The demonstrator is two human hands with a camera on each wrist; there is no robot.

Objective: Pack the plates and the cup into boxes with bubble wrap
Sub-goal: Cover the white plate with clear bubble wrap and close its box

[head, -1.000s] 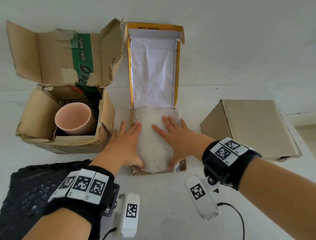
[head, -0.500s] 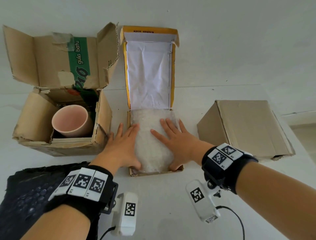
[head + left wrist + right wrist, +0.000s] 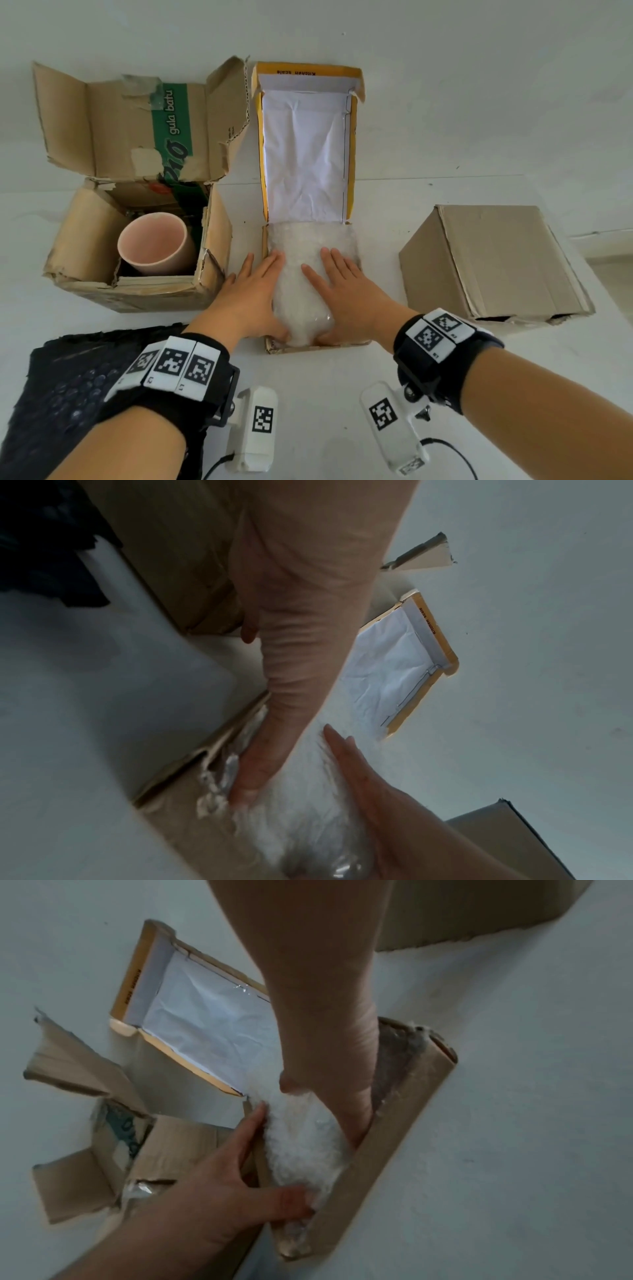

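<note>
A white bubble-wrapped bundle (image 3: 299, 305) lies in the shallow middle box (image 3: 318, 347), whose yellow-edged lid (image 3: 305, 154) stands open behind it. My left hand (image 3: 253, 291) and right hand (image 3: 346, 291) press flat on the bundle from either side, fingers straight, thumbs at its near end. What the wrap holds is hidden. In the left wrist view the left hand (image 3: 291, 656) pushes the bundle (image 3: 301, 818) down by the box wall. The right wrist view has the right hand (image 3: 329, 1056) on the bundle (image 3: 301, 1150). A pink cup (image 3: 154, 243) lies tilted in the open left box (image 3: 137, 294).
A closed brown box (image 3: 489, 260) stands to the right of the middle box. A sheet of black bubble wrap (image 3: 68, 387) lies at the near left under my left forearm. The white wall rises just behind the boxes.
Both hands stay flat on the bundle in the middle box. Only the head view has shifted a little.
</note>
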